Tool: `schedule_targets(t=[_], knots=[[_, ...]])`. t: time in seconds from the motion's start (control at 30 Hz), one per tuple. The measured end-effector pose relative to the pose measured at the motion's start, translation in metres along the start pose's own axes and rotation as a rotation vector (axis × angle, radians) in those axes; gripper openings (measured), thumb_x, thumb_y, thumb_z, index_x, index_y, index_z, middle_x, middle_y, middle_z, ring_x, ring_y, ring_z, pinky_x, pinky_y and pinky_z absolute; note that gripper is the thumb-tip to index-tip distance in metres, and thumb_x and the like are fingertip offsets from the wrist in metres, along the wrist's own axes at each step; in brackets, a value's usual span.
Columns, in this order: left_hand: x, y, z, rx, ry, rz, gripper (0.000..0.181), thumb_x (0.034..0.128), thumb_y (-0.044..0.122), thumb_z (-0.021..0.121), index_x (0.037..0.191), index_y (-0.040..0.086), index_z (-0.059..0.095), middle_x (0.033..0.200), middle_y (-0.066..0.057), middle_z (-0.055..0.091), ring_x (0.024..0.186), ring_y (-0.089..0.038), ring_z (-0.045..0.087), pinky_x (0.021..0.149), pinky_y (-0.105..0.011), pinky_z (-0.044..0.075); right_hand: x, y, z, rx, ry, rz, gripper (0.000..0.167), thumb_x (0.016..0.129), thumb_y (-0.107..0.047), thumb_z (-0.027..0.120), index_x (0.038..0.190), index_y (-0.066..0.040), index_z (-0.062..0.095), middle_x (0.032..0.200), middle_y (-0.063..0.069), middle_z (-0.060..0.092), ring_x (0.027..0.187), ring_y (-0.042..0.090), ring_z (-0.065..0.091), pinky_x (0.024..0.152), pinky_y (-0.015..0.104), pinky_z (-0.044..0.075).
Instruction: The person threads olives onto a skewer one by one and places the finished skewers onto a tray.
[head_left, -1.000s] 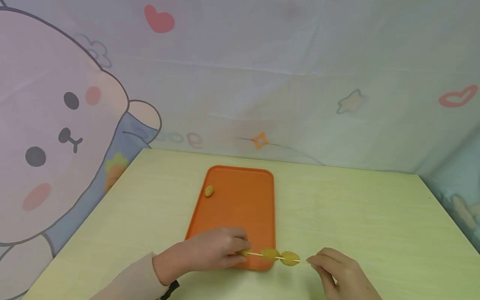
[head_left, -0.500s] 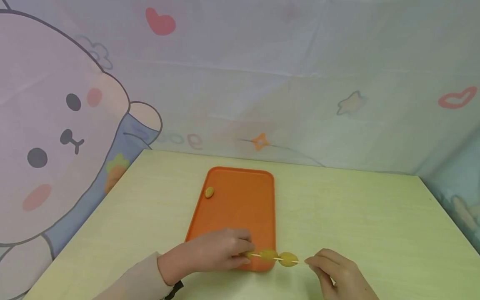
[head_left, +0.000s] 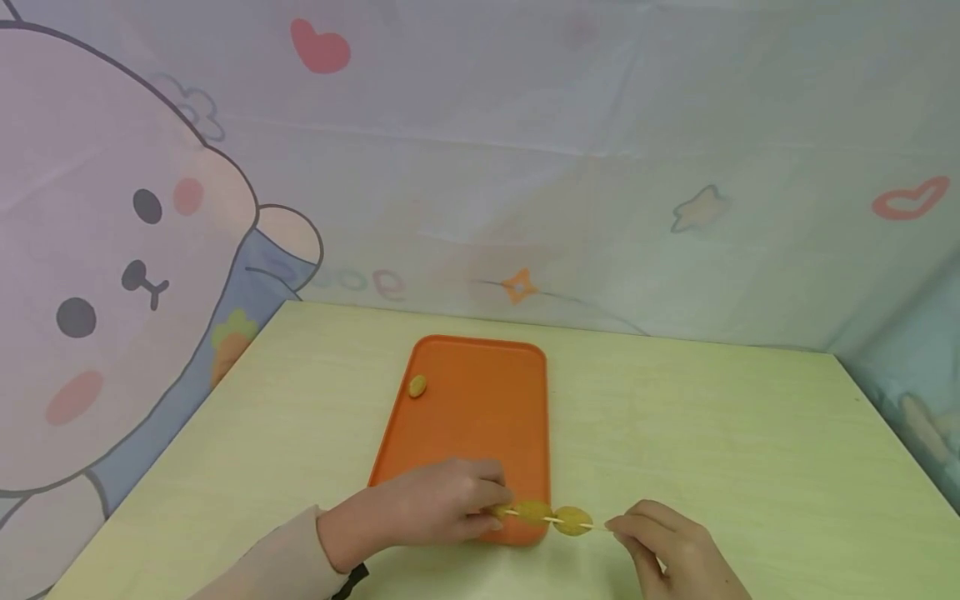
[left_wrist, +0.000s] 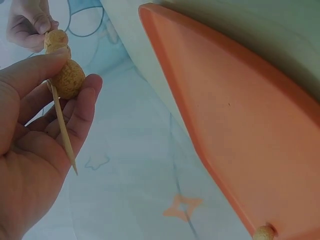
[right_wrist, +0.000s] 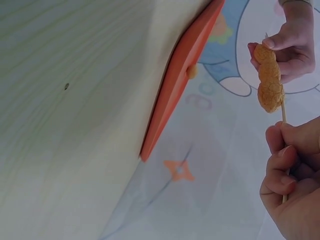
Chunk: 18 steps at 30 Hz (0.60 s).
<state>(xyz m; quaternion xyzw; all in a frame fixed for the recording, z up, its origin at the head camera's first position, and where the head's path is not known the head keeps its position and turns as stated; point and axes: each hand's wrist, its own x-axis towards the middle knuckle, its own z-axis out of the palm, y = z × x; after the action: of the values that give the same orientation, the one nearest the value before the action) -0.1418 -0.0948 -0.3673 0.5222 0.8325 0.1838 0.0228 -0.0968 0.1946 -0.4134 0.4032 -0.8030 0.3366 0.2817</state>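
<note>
A thin wooden skewer [left_wrist: 65,132] carries three yellow-brown, rough-skinned balls [head_left: 573,521] in a row. My left hand [head_left: 450,502] pinches the ball [left_wrist: 70,79] nearest the pointed end between thumb and fingers. Past that hand the bare sharp tip sticks out, as the left wrist view shows. My right hand [head_left: 678,546] grips the other end of the skewer [right_wrist: 283,112], with fingers curled round it. The row of balls is held above the near right corner of an orange tray [head_left: 487,400].
One more small yellow-brown ball [head_left: 417,386] lies by the tray's left rim. The tray rests on a pale yellow-green table [head_left: 690,417]. Behind it hangs a printed cloth backdrop [head_left: 480,167] with a cartoon bear at left.
My left hand has moved slightly right, bringing its ball along the skewer close to the other two. My right hand and those balls have shifted slightly left.
</note>
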Motion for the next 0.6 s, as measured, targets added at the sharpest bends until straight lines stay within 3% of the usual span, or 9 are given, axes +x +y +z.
schedule_targets(t=[0.27, 0.5, 0.6], knots=[[0.0001, -0.0012, 0.0014, -0.035, -0.001, -0.049, 0.017, 0.0885, 0.012, 0.07, 0.103, 0.003, 0.07, 0.093, 0.001, 0.061, 0.076, 0.001, 0.051, 0.07, -0.004, 0.042, -0.0006, 0.0018, -0.0011, 0.009, 0.019, -0.004, 0.038, 0.102, -0.027, 0.042, 0.088, -0.006, 0.07, 0.079, -0.005, 0.059, 0.064, -0.003, 0.045, 0.053, 0.004, 0.035], [-0.0014, -0.0045, 0.0011, -0.007, 0.006, -0.07, 0.027, 0.089, 0.018, 0.071, 0.113, 0.005, 0.068, 0.105, 0.0, 0.063, 0.085, -0.003, 0.056, 0.078, -0.01, 0.046, 0.002, 0.0013, -0.004, -0.012, 0.039, 0.0, 0.038, 0.102, -0.027, 0.042, 0.086, -0.006, 0.07, 0.079, -0.004, 0.06, 0.064, -0.001, 0.047, 0.053, 0.004, 0.036], [-0.0044, -0.007, -0.0036, -0.053, 0.001, -0.087, 0.035, 0.0896, 0.023, 0.07, 0.12, 0.005, 0.064, 0.109, -0.001, 0.063, 0.091, -0.007, 0.059, 0.081, -0.014, 0.047, 0.0023, 0.0016, -0.007, -0.037, 0.051, 0.003, 0.038, 0.102, -0.028, 0.042, 0.086, -0.006, 0.069, 0.078, -0.005, 0.059, 0.064, -0.001, 0.047, 0.054, 0.004, 0.037]])
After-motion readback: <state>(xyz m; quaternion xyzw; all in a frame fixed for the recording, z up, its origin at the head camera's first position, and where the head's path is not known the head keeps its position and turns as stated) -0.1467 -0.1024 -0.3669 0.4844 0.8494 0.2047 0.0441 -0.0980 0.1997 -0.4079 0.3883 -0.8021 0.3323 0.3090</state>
